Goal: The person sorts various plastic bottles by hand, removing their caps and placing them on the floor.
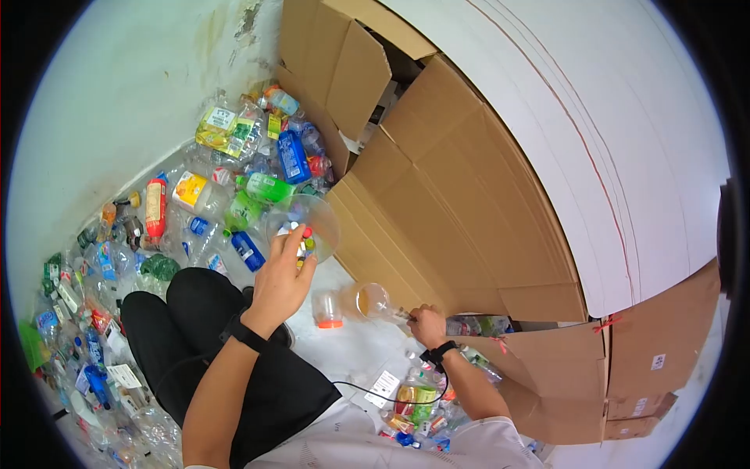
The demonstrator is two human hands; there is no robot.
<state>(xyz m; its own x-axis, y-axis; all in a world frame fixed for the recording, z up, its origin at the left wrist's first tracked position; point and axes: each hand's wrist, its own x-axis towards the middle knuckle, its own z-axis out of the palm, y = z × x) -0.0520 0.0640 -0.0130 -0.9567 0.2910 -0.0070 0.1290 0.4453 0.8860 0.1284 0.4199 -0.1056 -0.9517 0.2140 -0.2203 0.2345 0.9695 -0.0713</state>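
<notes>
My left hand [285, 277] reaches over a clear plastic tub [331, 223] holding several small coloured caps [306, 243]. Its fingers are stretched out and the thumb stands apart; no held thing shows between them. My right hand [428, 324] is closed at the narrow neck end of a clear plastic bottle [373, 301], which lies on its side over the white floor. Something small and dark shows at the fingertips there, too small to name. Just left of the bottle stands a clear jar with an orange-red lid [329, 322], lid end toward me.
Empty plastic bottles [195, 195] are heaped along the wall on the left. More bottles [422, 395] lie near my right forearm. Large cardboard sheets [461, 172] rise on the right, with a white board [594, 102] above. A black cable [383, 397] runs between my wrists.
</notes>
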